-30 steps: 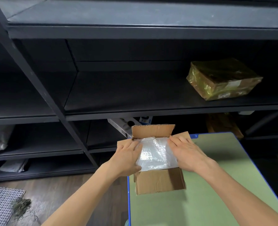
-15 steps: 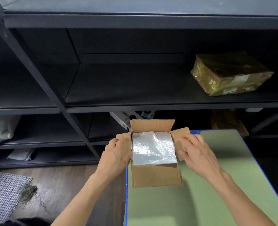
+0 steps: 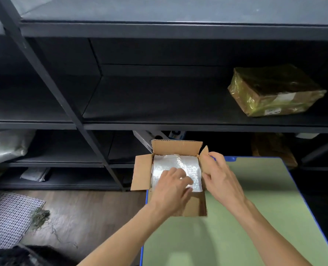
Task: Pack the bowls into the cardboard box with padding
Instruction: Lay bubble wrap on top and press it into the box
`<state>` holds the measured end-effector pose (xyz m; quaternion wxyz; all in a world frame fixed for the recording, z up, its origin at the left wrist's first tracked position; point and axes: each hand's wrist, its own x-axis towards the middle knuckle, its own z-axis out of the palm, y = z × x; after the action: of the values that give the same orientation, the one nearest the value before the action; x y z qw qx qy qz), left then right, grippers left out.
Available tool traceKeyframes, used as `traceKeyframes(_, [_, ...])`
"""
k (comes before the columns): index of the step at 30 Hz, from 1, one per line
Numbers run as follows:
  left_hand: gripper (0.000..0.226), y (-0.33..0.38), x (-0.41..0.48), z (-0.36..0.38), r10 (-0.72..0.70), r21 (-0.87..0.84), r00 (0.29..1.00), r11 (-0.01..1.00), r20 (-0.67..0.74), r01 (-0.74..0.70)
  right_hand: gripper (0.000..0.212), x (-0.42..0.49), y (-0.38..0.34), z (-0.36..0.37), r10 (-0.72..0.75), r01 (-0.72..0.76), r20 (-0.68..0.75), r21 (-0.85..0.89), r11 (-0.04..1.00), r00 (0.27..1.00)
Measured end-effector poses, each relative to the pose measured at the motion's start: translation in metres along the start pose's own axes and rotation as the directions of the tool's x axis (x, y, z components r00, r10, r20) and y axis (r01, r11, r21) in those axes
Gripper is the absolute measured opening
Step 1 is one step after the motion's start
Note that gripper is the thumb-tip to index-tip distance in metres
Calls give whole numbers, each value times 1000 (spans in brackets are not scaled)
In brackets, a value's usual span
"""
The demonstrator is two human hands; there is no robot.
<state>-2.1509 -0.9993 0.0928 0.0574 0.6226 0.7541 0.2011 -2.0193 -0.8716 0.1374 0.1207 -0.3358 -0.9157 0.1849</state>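
Note:
An open cardboard box (image 3: 142, 173) stands at the far left corner of the green table (image 3: 236, 217). White bubble wrap padding (image 3: 178, 164) fills its top and hides whatever lies beneath; no bowl shows. My left hand (image 3: 171, 191) rests flat on the padding inside the box, fingers spread. My right hand (image 3: 220, 179) holds the box's right flap (image 3: 204, 152) upright between thumb and fingers. The left flap lies folded outward and the far flap stands up.
A dark metal shelving unit (image 3: 159, 127) stands right behind the table. A parcel wrapped in yellowish film (image 3: 274, 91) sits on its middle shelf at right. Bags lie on the lower left shelves. A mesh mat (image 3: 7, 217) lies on the wooden floor at left.
My left hand left the left flap and went onto the padding inside the box. My right hand took hold of the right flap and raised it. The left flap fell outward.

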Motion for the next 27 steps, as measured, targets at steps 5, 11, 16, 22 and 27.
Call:
traceKeyframes(5, [25,13,21,14,-17,11,998,1000,61,16,31,-8,7,-6,8,-8,-7,9,1000,1000])
traceKeyframes(11, [49,12,7,12,-10,-27,996,1000,90,13,33,-19,16,-12,34,-34,1,89,995,999])
traceKeyframes(16, [25,6,-2,20,-67,-70,996,995,57,71,34,-19,15,-4,11,-11,1,114,993,1000])
traceKeyframes(22, [29,10,2,26,-89,-57,996,994,-8,88,31,-18,11,-9,-53,53,-43,-13,999,998])
traceKeyframes(27, [32,-1,-6,12,-87,-50,987,996,-133,81,16,-17,14,-13,-97,93,-66,-71,993,993])
